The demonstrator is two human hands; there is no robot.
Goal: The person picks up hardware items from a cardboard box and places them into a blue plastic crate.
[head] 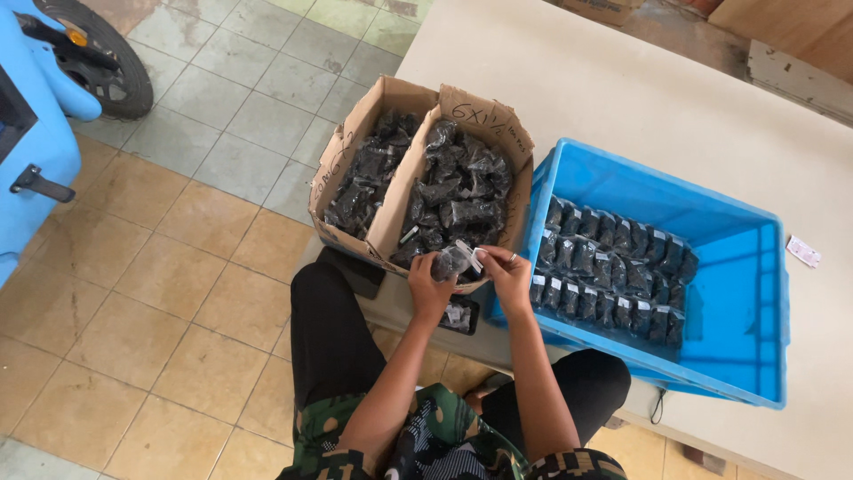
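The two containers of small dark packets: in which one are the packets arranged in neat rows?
The blue plastic crate on the right; the divided cardboard box holds loose heaps.

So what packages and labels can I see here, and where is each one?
Small clear bag of dark parts, held between left hand and right hand.
Cardboard box, brown, two compartments, heaped with similar dark bags, handwriting on flaps.
Blue plastic crate, rectangular, to its right, bags lined in neat rows.
Small white slip on the pale table, right of the crate.
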